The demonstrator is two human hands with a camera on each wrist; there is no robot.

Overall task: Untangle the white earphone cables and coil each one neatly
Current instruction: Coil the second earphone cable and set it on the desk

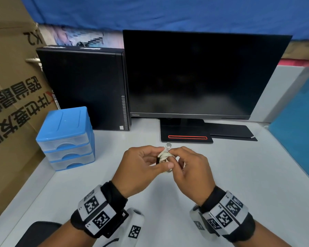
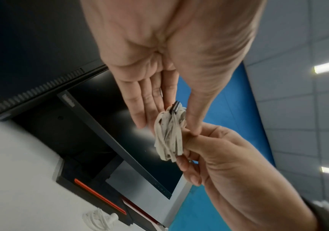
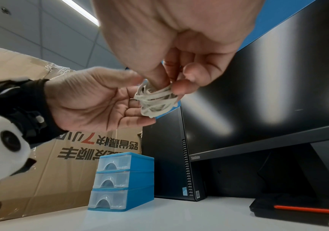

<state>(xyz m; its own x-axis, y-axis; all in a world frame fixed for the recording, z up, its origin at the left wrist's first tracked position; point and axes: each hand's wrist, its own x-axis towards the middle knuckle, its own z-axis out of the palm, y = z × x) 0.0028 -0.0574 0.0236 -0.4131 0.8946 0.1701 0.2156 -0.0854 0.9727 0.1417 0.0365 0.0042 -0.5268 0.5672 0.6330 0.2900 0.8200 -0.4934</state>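
A small bundle of coiled white earphone cable hangs above the white table, between both hands. My left hand keeps its fingers nearly straight behind the coil while its thumb presses it from the front. My right hand has curled fingers and pinches the other side of the coil with thumb and forefinger. A second coiled white earphone lies on the table near the monitor base, untouched. An earbud shows just above the hands; whose cable it belongs to is unclear.
A black monitor on a base with a red stripe stands straight ahead. A black PC tower and a blue three-drawer unit are to the left, beside a cardboard box. A blue partition bounds the right.
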